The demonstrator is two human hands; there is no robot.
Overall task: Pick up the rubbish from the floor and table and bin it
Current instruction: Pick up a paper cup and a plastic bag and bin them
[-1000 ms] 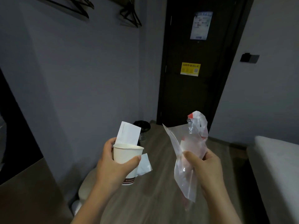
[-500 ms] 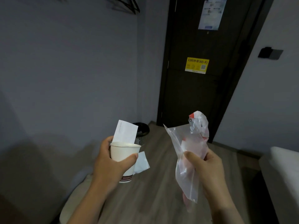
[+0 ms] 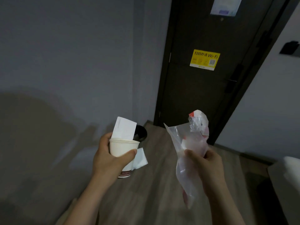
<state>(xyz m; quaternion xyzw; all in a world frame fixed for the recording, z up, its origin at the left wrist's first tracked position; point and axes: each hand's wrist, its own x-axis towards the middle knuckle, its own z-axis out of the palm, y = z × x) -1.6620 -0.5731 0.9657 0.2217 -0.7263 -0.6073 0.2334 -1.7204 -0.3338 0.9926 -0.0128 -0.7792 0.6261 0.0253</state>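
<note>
— Left grip (image 3: 110, 158)?
— Curled round a paper cup (image 3: 122, 147) with a white card (image 3: 124, 128) standing in it. The black bin (image 3: 142, 132) shows beyond it, on the floor (image 3: 154, 184) by the wall.
— Right grip (image 3: 207, 164)?
— Clutching a crumpled clear plastic bag (image 3: 185, 140).

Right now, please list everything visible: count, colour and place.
white paper cup with dark red band: one, white, in the left hand
white paper slip: one, white, standing in the cup
folded white paper piece: one, white, sticking out right of the cup
clear plastic bag with red and white contents: one, transparent, in the right hand
black mesh bin: one, black, on the floor left of the dark door
dark door: one, dark brown, ahead
yellow Wi-Fi sticker: one, yellow, on the door
pale paper notice: one, white and blue, top of the door
black wall fixture: one, black, right of the door
left hand: one, grips the cup
right hand: one, grips the bag
</note>
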